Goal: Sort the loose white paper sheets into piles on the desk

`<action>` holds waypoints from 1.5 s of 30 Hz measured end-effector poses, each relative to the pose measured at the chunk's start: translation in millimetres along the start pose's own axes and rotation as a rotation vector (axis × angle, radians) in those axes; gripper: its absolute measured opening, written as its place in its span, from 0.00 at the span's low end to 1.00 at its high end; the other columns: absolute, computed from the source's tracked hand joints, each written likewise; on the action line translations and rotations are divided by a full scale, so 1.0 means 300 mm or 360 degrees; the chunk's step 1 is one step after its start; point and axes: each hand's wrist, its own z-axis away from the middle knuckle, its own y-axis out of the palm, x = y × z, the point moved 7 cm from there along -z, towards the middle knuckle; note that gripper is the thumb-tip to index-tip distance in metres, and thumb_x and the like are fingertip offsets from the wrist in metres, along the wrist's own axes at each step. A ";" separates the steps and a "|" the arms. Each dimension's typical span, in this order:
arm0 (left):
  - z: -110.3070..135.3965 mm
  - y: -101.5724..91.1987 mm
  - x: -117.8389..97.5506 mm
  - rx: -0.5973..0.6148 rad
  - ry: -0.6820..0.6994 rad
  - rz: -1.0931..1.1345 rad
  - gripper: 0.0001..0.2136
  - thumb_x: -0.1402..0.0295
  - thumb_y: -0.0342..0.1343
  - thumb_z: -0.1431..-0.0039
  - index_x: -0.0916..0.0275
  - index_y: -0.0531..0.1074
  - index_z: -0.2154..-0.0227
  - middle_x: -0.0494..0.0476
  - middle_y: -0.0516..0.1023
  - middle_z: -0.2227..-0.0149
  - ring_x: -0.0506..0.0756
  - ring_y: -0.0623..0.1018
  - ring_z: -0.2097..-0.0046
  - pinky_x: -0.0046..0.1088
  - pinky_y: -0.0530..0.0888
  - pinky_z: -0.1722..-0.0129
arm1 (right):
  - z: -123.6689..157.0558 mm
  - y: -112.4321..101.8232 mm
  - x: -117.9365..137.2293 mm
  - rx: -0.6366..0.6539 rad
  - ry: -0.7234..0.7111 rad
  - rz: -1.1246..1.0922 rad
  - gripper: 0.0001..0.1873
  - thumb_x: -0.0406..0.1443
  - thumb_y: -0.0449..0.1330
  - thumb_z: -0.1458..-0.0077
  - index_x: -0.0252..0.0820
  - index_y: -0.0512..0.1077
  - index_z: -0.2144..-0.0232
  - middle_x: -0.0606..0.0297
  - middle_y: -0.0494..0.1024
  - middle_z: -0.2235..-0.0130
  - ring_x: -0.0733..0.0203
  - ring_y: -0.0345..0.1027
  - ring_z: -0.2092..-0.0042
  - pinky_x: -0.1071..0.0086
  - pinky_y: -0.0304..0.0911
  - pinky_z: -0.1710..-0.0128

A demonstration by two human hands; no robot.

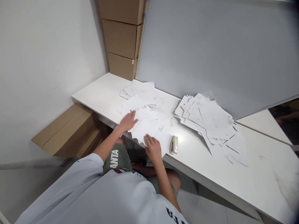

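Many papers lie overlapping on the table at the frame's centre; the left hand rests on their left edge, fingers spread, gripping nothing; the right hand lies on their lower edge, thumb hidden, so I cannot tell whether it pinches a sheet; a stapler sits just right of them; a pile lies right of centre; 3 boxes stand stacked at upper left-centre.
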 end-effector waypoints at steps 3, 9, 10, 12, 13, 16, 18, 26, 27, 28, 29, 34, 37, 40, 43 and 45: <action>-0.010 0.001 0.014 0.0020 -0.0084 0.0094 0.33 0.51 0.27 0.33 0.68 0.44 0.32 0.62 0.46 0.29 0.55 0.50 0.29 0.34 0.48 0.31 | 0.014 -0.027 -0.015 -0.0150 0.0038 -0.0013 0.21 0.26 0.52 0.44 0.40 0.71 0.49 0.55 0.77 0.51 0.53 0.66 0.54 0.62 0.59 0.55; -0.039 0.008 0.030 -0.0061 -0.0167 0.0131 0.32 0.53 0.27 0.32 0.66 0.46 0.32 0.61 0.47 0.30 0.55 0.50 0.30 0.36 0.50 0.32 | 0.027 -0.044 -0.015 -0.0170 0.0107 -0.0077 0.24 0.27 0.52 0.45 0.41 0.69 0.47 0.56 0.74 0.48 0.52 0.63 0.51 0.61 0.58 0.52; -0.046 0.008 0.035 -0.0072 -0.0173 0.0146 0.32 0.53 0.26 0.32 0.66 0.46 0.32 0.61 0.47 0.30 0.55 0.50 0.30 0.36 0.51 0.32 | 0.021 -0.030 -0.009 -0.0118 0.0106 -0.0076 0.25 0.27 0.52 0.47 0.40 0.68 0.45 0.56 0.73 0.47 0.51 0.63 0.50 0.60 0.58 0.52; -0.066 0.009 0.052 -0.0053 -0.0199 0.0223 0.31 0.53 0.25 0.32 0.65 0.47 0.32 0.60 0.49 0.30 0.55 0.51 0.30 0.37 0.52 0.32 | 0.006 -0.006 -0.003 -0.0071 0.0112 -0.0044 0.26 0.27 0.54 0.47 0.40 0.68 0.45 0.55 0.73 0.47 0.51 0.63 0.51 0.60 0.57 0.53; -0.078 0.009 0.061 -0.0022 -0.0211 0.0282 0.31 0.53 0.24 0.32 0.64 0.47 0.32 0.59 0.49 0.30 0.54 0.52 0.30 0.37 0.52 0.32 | -0.003 -0.001 -0.003 -0.0089 0.0112 -0.0020 0.25 0.27 0.54 0.47 0.41 0.69 0.46 0.55 0.74 0.49 0.51 0.63 0.53 0.60 0.57 0.54; -0.116 0.008 0.084 0.0096 -0.0237 0.0458 0.33 0.51 0.22 0.33 0.59 0.46 0.31 0.57 0.48 0.30 0.54 0.50 0.30 0.36 0.52 0.32 | -0.032 -0.032 -0.010 -0.0269 0.0096 0.0038 0.20 0.28 0.53 0.43 0.44 0.73 0.50 0.57 0.77 0.57 0.54 0.64 0.59 0.62 0.57 0.58; -0.146 0.002 0.095 0.0167 -0.0235 0.0507 0.33 0.50 0.20 0.34 0.59 0.44 0.31 0.55 0.45 0.30 0.54 0.48 0.29 0.35 0.50 0.32 | -0.044 -0.096 -0.019 -0.0447 0.0114 0.0044 0.19 0.28 0.51 0.41 0.44 0.74 0.52 0.58 0.77 0.59 0.56 0.65 0.61 0.63 0.57 0.60; -0.318 -0.137 0.231 0.0055 -0.0241 -0.0058 0.33 0.56 0.31 0.32 0.74 0.44 0.32 0.64 0.39 0.28 0.58 0.42 0.28 0.39 0.40 0.31 | 0.133 -0.537 -0.050 -0.1537 0.0488 -0.0259 0.16 0.30 0.60 0.43 0.46 0.77 0.54 0.59 0.77 0.62 0.55 0.71 0.61 0.61 0.67 0.60; -0.329 -0.170 0.234 0.0001 -0.0234 -0.0063 0.32 0.56 0.31 0.32 0.75 0.44 0.32 0.65 0.40 0.29 0.58 0.42 0.28 0.39 0.40 0.31 | 0.178 -0.570 -0.065 -0.1705 0.0655 -0.0327 0.14 0.32 0.61 0.44 0.44 0.77 0.55 0.59 0.78 0.61 0.53 0.71 0.61 0.59 0.67 0.60; -0.329 -0.201 0.223 -0.0058 -0.0214 -0.0038 0.32 0.57 0.32 0.32 0.75 0.45 0.32 0.66 0.42 0.29 0.58 0.42 0.28 0.39 0.39 0.31 | 0.218 -0.587 -0.084 -0.1837 0.0838 -0.0441 0.15 0.34 0.63 0.45 0.43 0.77 0.54 0.58 0.78 0.60 0.51 0.71 0.60 0.58 0.68 0.59; -0.317 -0.229 0.193 -0.0122 -0.0172 0.0021 0.32 0.55 0.32 0.32 0.74 0.46 0.32 0.66 0.44 0.29 0.59 0.41 0.28 0.40 0.39 0.31 | 0.246 -0.586 -0.105 -0.1904 0.1010 -0.0607 0.17 0.36 0.63 0.45 0.42 0.76 0.52 0.57 0.78 0.57 0.50 0.71 0.58 0.57 0.69 0.59; -0.057 -0.250 -0.154 -0.0119 0.0348 0.1165 0.36 0.41 0.36 0.37 0.58 0.56 0.34 0.59 0.53 0.31 0.63 0.50 0.29 0.42 0.49 0.32 | 0.211 -0.481 -0.150 -0.1545 0.1458 -0.1432 0.30 0.40 0.62 0.43 0.45 0.64 0.40 0.54 0.72 0.44 0.52 0.70 0.51 0.56 0.69 0.52; 0.140 -0.186 -0.323 0.0211 0.0352 0.1948 0.38 0.39 0.50 0.44 0.59 0.63 0.37 0.65 0.69 0.39 0.68 0.67 0.37 0.44 0.66 0.40 | 0.169 -0.460 -0.114 -0.1396 0.1497 -0.1562 0.34 0.42 0.62 0.44 0.45 0.61 0.37 0.53 0.70 0.42 0.52 0.68 0.46 0.56 0.65 0.47; 0.273 -0.103 -0.353 0.0483 -0.0015 0.2132 0.29 0.49 0.64 0.50 0.62 0.75 0.48 0.64 0.80 0.51 0.68 0.78 0.48 0.43 0.74 0.49 | 0.152 -0.454 -0.067 -0.1221 0.1442 -0.1643 0.37 0.43 0.63 0.45 0.44 0.59 0.36 0.52 0.69 0.41 0.51 0.66 0.43 0.57 0.63 0.45; 0.336 -0.069 -0.313 0.0415 -0.0306 0.2188 0.24 0.54 0.66 0.51 0.63 0.78 0.54 0.63 0.81 0.54 0.66 0.79 0.51 0.42 0.76 0.51 | 0.190 -0.421 -0.051 -0.1037 0.1450 -0.1770 0.38 0.44 0.63 0.46 0.44 0.59 0.36 0.51 0.70 0.42 0.51 0.66 0.43 0.57 0.63 0.45; 0.352 -0.068 -0.304 0.0284 -0.0378 0.2266 0.24 0.54 0.66 0.51 0.63 0.78 0.54 0.63 0.81 0.53 0.65 0.79 0.49 0.42 0.76 0.50 | 0.236 -0.381 -0.057 -0.0934 0.1504 -0.1880 0.36 0.44 0.63 0.46 0.43 0.62 0.37 0.52 0.72 0.43 0.51 0.67 0.44 0.57 0.64 0.45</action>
